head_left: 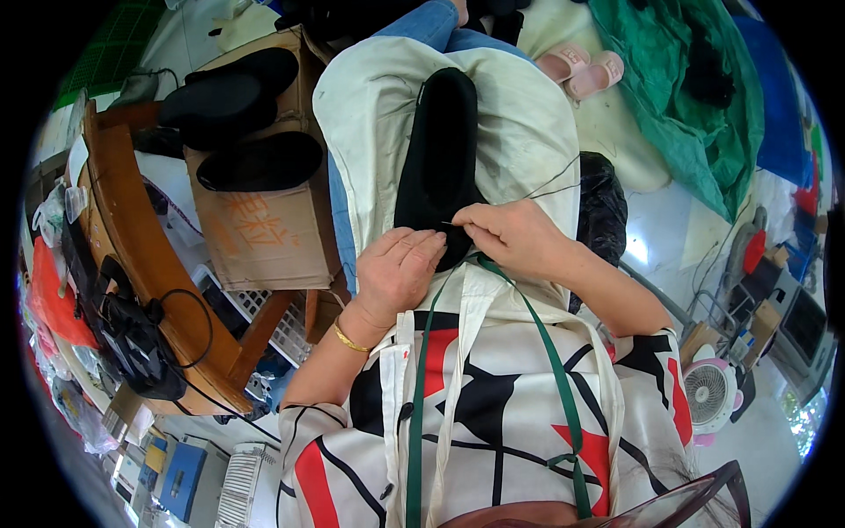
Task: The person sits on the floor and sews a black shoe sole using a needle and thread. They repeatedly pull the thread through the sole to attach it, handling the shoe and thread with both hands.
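Observation:
A black cloth shoe (415, 167) lies lengthwise on the cream apron (356, 97) over my lap, its opening upward. My left hand (396, 271) is closed on the shoe's near end, thumb and fingers pressed against the fabric. At that same end, my right hand (515, 236) pinches a thin needle (450, 223), of which only a short pale bit shows. Dark thread (554, 180) runs from near the right hand up and to the right across the apron. The needle's point and the stitches are too small to make out.
More black shoes (260, 161) rest on a cardboard box (264, 233) to the left, beside a wooden table (145, 255). Pink slippers (594, 75) and a green plastic sack (682, 106) lie at far right. A black bag (601, 198) stands by my right knee.

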Demonstrator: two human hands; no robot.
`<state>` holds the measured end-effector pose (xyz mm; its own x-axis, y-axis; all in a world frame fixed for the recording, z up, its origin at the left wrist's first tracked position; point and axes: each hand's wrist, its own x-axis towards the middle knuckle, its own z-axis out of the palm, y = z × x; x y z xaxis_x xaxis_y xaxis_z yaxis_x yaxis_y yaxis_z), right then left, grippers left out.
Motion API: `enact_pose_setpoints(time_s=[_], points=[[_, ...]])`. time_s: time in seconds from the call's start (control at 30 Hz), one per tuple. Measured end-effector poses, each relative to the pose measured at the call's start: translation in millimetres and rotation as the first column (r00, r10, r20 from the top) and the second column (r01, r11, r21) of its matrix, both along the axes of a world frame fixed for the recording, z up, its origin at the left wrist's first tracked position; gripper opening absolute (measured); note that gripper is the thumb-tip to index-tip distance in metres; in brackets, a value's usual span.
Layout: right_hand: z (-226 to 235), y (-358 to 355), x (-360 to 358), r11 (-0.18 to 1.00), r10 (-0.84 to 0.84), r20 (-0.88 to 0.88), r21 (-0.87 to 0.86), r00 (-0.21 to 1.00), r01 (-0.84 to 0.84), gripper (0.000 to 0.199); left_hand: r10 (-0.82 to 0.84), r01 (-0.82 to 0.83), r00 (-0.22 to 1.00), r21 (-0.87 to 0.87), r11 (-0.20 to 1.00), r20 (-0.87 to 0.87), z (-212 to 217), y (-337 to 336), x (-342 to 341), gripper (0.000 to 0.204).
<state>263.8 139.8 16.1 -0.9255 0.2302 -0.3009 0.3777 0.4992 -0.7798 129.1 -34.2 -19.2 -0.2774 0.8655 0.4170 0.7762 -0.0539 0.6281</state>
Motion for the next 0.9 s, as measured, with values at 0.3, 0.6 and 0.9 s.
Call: enact_pose_setpoints(time_s=[0.3, 0.6, 0.9], points=[[1.2, -2.1, -4.7, 0.999, -0.027, 0.012, -0.033, 1.000, 0.027, 0.017, -0.008, 0.009, 0.999, -0.021, 1.000, 0.048, 3.1, 0.0, 0.9, 0.030], [0.0, -9.8, -21.7, 0.989, -0.036, 0.210, -0.134, 0.977, 0.066, 0.014, -0.015, 0.015, 0.999, 0.000, 1.000, 0.039, -5.7, -1.9, 3.8, 0.022], [10.9, 3.3, -38.9, 0.983, 0.137, 0.131, 0.103, 0.982, -0.151, 0.010, -0.036, 0.032, 0.998, -0.059, 0.998, -0.053, 1.1, -0.3, 4.6, 0.023]])
